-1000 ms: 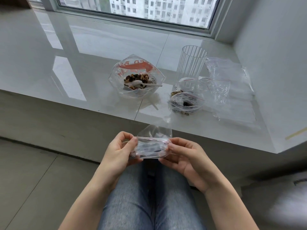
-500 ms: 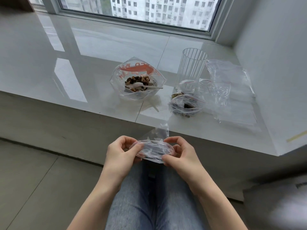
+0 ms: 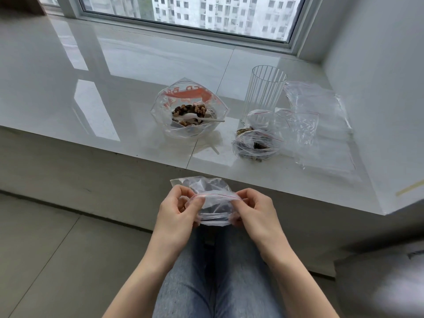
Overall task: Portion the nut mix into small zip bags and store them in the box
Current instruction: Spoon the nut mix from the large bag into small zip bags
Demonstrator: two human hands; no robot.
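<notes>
Both hands held a small zip bag [image 3: 214, 208] above the lap: the left hand [image 3: 176, 212] pinched its left end, the right hand [image 3: 254, 212] its right end. On the windowsill [image 3: 114, 88] stood the open nut mix bag [image 3: 189, 111] with a white spoon [image 3: 195, 117], a filled zip bag [image 3: 254, 145] nearby

A flat in a high-rise block.
A wide glossy tiled window sill [image 3: 137, 65] lies under a window [image 3: 206, 14] facing apartment towers [image 3: 229, 12].

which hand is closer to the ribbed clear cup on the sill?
Right. The right hand sits below the cup, nearly in line with it; the left hand is further to the left. Both pinch the small zip bag, well short of the sill.
</notes>
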